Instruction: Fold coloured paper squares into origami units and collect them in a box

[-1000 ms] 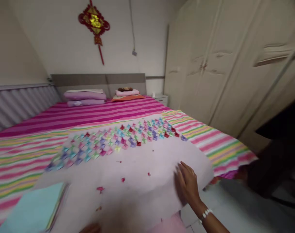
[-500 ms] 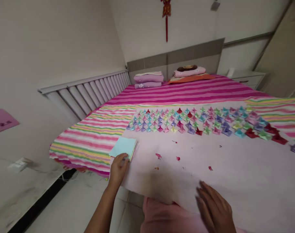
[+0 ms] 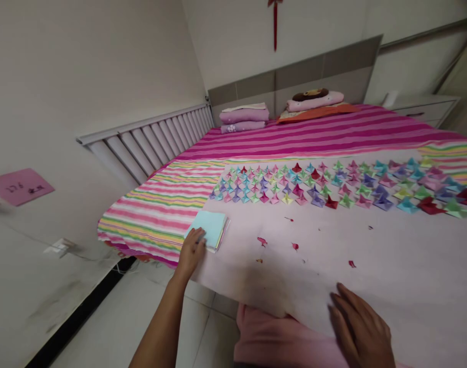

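My left hand (image 3: pixel 192 251) lies at the near edge of a stack of square paper (image 3: pixel 210 227), whose top sheet is light blue. Its fingers are apart and rest on the top sheet. Lower right, my right hand (image 3: pixel 360 323) hovers near the front of the pale board (image 3: pixel 294 283), fingers stretched out and holding nothing. Farther back on the board stand rows of small folded paper pieces (image 3: pixel 287 199) in pink, blue, green, purple, yellow and red. Whether the left fingertips grip a sheet is not clear.
Small printed marks or scraps, one a pink patch (image 3: pixel 262 241), dot the board. The board lies on a striped bedspread (image 3: pixel 152 204). Folded bedding (image 3: pixel 244 117) sits by the headboard (image 3: pixel 294 76). A bed rail (image 3: pixel 152 138) runs along the left wall, which bears a pink note (image 3: pixel 22 186).
The camera view has turned, so the scene sits differently in the frame. My left hand stays at the paper stack with its fingers slightly farther onto the top sheet. My right hand remains empty.
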A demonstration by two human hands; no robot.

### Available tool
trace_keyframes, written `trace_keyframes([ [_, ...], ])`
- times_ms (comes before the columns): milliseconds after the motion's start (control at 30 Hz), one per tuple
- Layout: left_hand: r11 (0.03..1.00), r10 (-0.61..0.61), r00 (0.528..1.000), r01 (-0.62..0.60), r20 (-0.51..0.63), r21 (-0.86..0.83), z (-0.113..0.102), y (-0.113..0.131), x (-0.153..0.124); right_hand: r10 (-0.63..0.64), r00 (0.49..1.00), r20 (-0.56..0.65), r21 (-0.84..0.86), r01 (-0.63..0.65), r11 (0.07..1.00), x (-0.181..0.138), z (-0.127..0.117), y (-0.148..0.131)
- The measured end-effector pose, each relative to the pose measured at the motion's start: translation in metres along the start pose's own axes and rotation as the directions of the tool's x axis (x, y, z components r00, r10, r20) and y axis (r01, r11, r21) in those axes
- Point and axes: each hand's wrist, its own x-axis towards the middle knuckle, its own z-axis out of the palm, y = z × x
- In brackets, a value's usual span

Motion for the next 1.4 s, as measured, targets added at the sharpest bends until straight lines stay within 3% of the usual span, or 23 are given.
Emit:
trace_keyframes([
  [233,0.996,-0.092,0.99,0.089,-0.105,-0.028,-0.02,-0.021,0.005,0.015,1.0,-0.003,0.018,-0.015,1.0,-0.001,0.002,0.001],
  [467,0.981,-0.183,0.981,0.178,-0.066,-0.07,-0.026,-0.029,0.004,0.038,0.999,0.011,0.041,-0.039,0.998,-0.003,0.007,0.003],
  [867,0.967,-0.235,0.972,0.233,-0.005,-0.103,-0.021,-0.033,0.007,0.028,0.999,-0.015,0.059,-0.027,0.998,-0.002,0.007,0.003],
  [1167,0.99,-0.136,0.991,0.136,-0.009,-0.035,-0.022,-0.019,0.007,0.033,0.999,-0.007,0.071,-0.032,0.997,-0.002,0.007,0.003],
  [1400,0.997,-0.047,0.989,0.054,0.137,-0.049,-0.016,-0.002,0.01,0.047,0.999,-0.005,0.084,-0.046,0.995,-0.003,0.007,0.004],
])
